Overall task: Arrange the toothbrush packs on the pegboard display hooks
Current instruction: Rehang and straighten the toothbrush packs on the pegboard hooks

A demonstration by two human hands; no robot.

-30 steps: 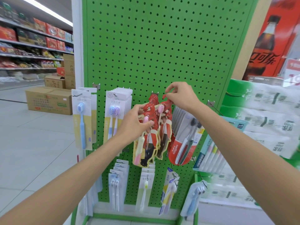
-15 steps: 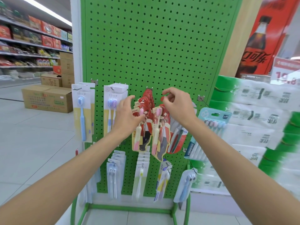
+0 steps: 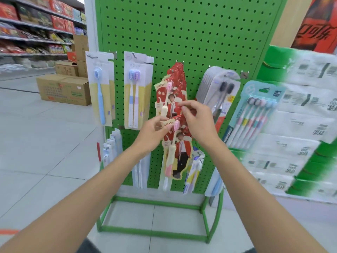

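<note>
Red cardboard toothbrush pack point(image 3: 182, 154) with a pink-and-cream brush. We make it out in front of the green metal pegboard point(image 3: 182, 33), just below the stack of matching red packs point(image 3: 177, 79) hanging on a hook. Anyone else?

Reply: Yep, same for us. The left hand point(image 3: 153, 134) has its fingers curled and pinches the pack's upper left corner, right by the brand label.

OP: And the right hand point(image 3: 198, 121)? We see curled fingers, thumb and forefinger closed together at the pack's top edge, overlapping the bottom of the hanging stack.

Reply: Agreed, looks like a pinch on the same pack, though the exact contact is tough to see. The pack's long axis runs up-down: brush head at the top, handle pointing to the floor, printed face toward us. The grey pack of black-headed brushes point(image 3: 220, 88) hangs just to its right.
</note>
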